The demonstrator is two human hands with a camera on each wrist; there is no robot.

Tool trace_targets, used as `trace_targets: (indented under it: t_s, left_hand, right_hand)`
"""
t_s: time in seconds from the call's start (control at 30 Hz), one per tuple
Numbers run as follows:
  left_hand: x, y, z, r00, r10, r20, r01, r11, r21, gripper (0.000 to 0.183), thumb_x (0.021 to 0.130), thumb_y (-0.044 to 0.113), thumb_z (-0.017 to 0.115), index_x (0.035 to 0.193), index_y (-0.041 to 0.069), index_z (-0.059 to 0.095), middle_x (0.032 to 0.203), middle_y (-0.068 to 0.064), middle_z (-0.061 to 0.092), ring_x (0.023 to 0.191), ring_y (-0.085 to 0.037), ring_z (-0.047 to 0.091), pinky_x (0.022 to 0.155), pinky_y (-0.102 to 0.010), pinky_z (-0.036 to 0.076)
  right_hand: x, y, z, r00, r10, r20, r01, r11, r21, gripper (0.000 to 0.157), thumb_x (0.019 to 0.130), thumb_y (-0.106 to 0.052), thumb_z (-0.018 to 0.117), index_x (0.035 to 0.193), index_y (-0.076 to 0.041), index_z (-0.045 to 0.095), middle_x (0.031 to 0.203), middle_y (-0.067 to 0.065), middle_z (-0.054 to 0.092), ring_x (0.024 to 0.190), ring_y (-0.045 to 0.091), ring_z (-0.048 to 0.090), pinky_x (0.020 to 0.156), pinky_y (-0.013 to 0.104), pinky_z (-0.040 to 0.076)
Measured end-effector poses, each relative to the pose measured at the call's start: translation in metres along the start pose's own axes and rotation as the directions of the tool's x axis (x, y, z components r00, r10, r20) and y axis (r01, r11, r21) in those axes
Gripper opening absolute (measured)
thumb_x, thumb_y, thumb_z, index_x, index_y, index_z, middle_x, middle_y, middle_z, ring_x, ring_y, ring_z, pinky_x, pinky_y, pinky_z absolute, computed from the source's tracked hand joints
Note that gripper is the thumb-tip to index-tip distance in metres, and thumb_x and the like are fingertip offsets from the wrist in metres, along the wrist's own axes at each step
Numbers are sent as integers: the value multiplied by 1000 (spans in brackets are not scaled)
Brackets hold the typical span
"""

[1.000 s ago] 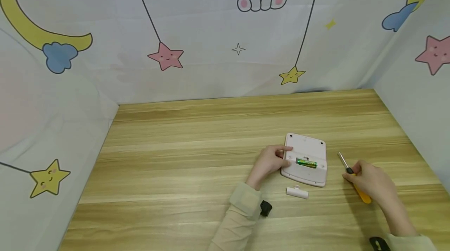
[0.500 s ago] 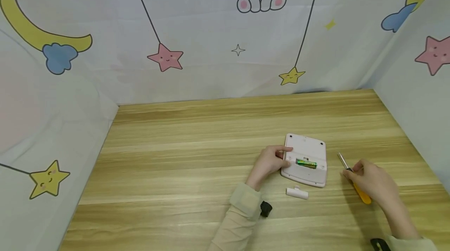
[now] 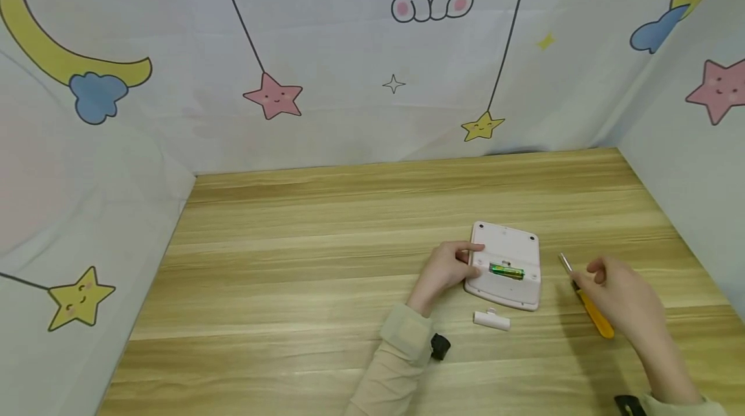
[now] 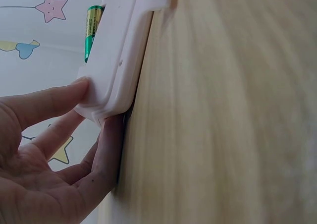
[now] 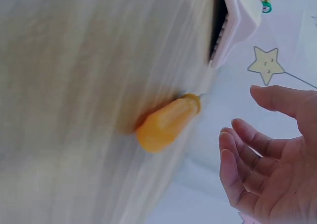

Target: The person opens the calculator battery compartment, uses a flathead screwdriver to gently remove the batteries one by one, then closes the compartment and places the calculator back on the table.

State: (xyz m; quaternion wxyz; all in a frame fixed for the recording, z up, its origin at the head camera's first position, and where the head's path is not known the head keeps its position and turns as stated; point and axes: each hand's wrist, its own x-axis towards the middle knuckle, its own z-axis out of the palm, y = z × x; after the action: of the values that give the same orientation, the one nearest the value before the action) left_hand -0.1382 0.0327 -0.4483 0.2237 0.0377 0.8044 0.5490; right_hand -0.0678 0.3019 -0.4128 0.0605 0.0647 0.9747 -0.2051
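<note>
On the right of the table [image 3: 326, 241], the left hand [image 3: 447, 267] pinches a gadget [image 3: 505, 244], apparently to steady it; the right hand [image 3: 628, 296], loosely spread and empty, hovers by a screwdriver [image 3: 597, 317].

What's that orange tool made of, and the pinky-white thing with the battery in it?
The orange tool: its handle looks like smooth plastic, evenly coloured with soft highlights; its shaft is probably metal, silvery and shiny. The pinky-white thing: likely hard plastic, satiny, with rounded, moulded-looking edges.
</note>
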Motion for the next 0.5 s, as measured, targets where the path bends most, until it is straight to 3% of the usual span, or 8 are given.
trace_targets:
  t_s: [0.33, 0.5]
  left_hand:
    - [0, 0, 1, 1000, -6, -2, 6, 1000, -3, 41, 76, -1, 75, 114, 14, 72, 74, 2, 54, 65, -7, 45, 54, -17, 39]
    - [1, -1, 1, 1000, -4, -4, 4, 1000, 7, 41, 76, 0, 75, 114, 14, 72, 75, 2, 54, 65, -7, 45, 54, -17, 39]
  right_hand:
    - [-2, -20, 1, 978, -162, -130, 162, 987, -5, 32, 86, -25, 71, 101, 3, 62, 90, 18, 62, 80, 30, 58, 60, 36, 43]
    - [-1, -27, 5, 937, -280, -206, 282, 959, -24, 30, 81, -16, 75, 102, 2, 64, 88, 16, 63, 80, 28, 58, 65, 37, 43]
